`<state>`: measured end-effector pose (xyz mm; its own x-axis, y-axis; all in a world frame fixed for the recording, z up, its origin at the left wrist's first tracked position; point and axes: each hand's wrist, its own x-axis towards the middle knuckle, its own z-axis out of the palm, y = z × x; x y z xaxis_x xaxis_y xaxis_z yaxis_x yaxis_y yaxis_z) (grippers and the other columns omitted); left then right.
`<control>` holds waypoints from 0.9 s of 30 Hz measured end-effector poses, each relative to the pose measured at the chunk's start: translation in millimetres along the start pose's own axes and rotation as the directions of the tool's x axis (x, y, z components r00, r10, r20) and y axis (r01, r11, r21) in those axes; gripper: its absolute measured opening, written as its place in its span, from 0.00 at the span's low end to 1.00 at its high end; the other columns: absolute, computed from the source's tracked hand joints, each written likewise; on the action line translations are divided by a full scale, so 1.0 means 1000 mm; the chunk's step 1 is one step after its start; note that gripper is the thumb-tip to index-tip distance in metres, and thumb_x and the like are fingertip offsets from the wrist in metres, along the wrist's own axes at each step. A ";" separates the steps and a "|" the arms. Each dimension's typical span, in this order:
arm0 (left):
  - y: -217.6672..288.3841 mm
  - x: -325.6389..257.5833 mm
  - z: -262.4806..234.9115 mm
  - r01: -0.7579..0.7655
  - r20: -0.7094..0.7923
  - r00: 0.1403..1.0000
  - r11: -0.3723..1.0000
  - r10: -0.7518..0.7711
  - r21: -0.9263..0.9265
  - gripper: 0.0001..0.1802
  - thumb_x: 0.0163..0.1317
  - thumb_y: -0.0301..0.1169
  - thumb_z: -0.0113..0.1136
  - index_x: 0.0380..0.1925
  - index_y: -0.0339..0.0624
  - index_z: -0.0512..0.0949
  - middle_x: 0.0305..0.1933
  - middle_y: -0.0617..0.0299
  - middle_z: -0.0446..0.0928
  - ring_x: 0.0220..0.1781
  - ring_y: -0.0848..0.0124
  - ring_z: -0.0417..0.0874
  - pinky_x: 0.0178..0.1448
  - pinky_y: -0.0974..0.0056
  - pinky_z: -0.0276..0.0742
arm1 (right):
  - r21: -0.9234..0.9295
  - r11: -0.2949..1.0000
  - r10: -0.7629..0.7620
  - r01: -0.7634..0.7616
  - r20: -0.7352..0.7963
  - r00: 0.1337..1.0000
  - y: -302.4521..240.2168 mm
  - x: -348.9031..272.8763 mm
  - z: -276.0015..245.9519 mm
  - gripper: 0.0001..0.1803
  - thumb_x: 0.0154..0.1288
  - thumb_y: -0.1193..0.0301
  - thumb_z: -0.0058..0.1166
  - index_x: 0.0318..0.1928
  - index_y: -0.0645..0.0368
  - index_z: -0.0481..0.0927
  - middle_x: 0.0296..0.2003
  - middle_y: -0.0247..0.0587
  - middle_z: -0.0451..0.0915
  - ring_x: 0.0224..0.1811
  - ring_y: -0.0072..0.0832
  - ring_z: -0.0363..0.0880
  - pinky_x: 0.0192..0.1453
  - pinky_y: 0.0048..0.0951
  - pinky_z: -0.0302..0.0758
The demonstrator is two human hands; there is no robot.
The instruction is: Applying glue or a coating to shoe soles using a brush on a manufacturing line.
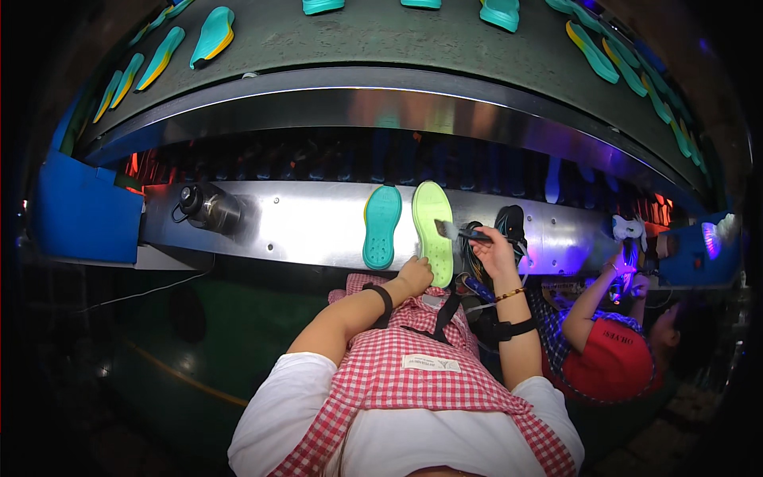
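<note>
A lime-green shoe sole (430, 208) lies lengthwise on the metal ledge in front of me. My left hand (415, 276) is closed on its near end, at the left edge. In my right hand (494, 253) is a flat brush (455, 231) with a dark handle. Its bristles are over the middle of the lime sole, at the right side; whether they touch cannot be told. Just left of that sole rests a teal sole (381, 226) with a yellow edge and small holes at its near end. Dark shoe uppers (509, 224) stand beyond my right hand.
A dark bottle (208, 208) lies toward the ledge's (310, 215) left end. Behind a raised metal rail (334, 99), a dark conveyor belt (381, 48) carries several teal and yellow soles (213, 36). At the right, a co-worker in a red garment (610, 358) handles a shoe upper (629, 230).
</note>
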<state>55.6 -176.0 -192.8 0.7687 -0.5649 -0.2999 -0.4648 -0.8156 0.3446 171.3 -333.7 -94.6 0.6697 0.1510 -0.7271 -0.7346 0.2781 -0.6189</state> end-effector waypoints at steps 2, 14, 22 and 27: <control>-0.006 -0.005 -0.003 -0.026 -0.051 0.998 0.998 0.023 -0.063 0.08 0.48 0.33 0.52 0.25 0.46 0.78 0.34 0.65 0.76 0.44 0.67 0.73 0.44 0.62 0.68 | 0.155 0.984 0.085 -0.087 0.023 0.996 -0.011 -0.015 0.011 0.09 0.56 0.69 0.50 0.32 0.62 0.77 0.26 0.40 0.77 0.27 0.28 0.75 0.30 0.23 0.71; -0.073 -0.074 -0.121 0.317 -0.111 0.911 0.846 -0.398 -0.430 0.08 0.51 0.33 0.53 0.30 0.44 0.78 0.33 0.55 0.78 0.36 0.56 0.79 0.37 0.56 0.74 | 0.439 0.853 0.198 -0.281 0.226 0.954 -0.020 -0.031 0.033 0.10 0.56 0.66 0.50 0.29 0.60 0.77 0.21 0.39 0.76 0.25 0.28 0.73 0.28 0.23 0.68; -0.037 -0.035 -0.066 -0.136 -0.140 0.987 0.891 0.083 -0.434 0.13 0.56 0.35 0.50 0.38 0.42 0.78 0.46 0.52 0.75 0.43 0.56 0.76 0.45 0.59 0.73 | -0.789 0.568 -0.494 0.235 -0.098 0.864 0.047 0.055 0.011 0.16 0.55 0.61 0.53 0.28 0.65 0.78 0.25 0.45 0.80 0.28 0.36 0.77 0.36 0.30 0.70; -0.018 -0.015 -0.038 0.077 0.361 0.931 0.941 0.050 -0.330 0.31 0.59 0.55 0.38 0.52 0.44 0.70 0.64 0.51 0.58 0.63 0.53 0.61 0.64 0.54 0.56 | -0.860 0.474 -0.415 0.188 -0.030 0.909 0.065 0.052 0.012 0.17 0.53 0.60 0.52 0.27 0.65 0.79 0.25 0.50 0.79 0.31 0.46 0.77 0.37 0.38 0.72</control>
<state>69.2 -148.4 -160.7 0.5342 -0.6120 -0.5832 -0.2329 -0.7697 0.5944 159.7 -296.2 -169.3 0.9106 -0.0069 -0.4133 -0.3162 -0.6556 -0.6857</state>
